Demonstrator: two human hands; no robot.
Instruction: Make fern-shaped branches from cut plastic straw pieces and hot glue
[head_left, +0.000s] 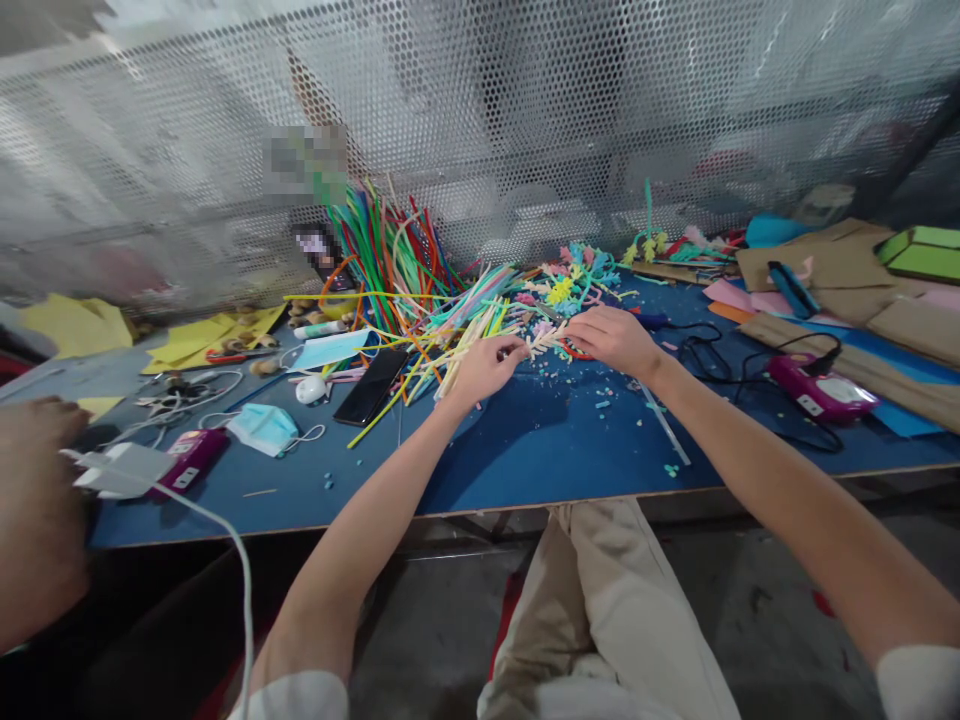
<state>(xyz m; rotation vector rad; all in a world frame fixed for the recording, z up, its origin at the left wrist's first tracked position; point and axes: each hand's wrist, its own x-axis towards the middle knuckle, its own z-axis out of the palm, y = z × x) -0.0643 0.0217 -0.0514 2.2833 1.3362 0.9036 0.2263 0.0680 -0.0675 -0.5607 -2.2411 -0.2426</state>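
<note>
My left hand (487, 368) is closed in a pinch at the near end of a pale cream pipe cleaner (546, 341) with short branching bits. My right hand (609, 338) has its fingers closed on the other end, so the piece spans the gap between both hands just above the blue table. Beneath and behind my left hand lies a heap of cream and yellow pipe cleaners (469, 335). Beyond my right hand are small branched pieces (574, 280) in yellow, pink and teal. My fingers hide part of the held piece.
Long colored pipe cleaners (390, 250) lean on the perforated metal screen (465, 120). At left lie a black phone (371, 385), face masks (264, 428) and another person's arm (41, 490). Right of me are a purple glue gun (821, 388), its black cable and cardboard (817, 260).
</note>
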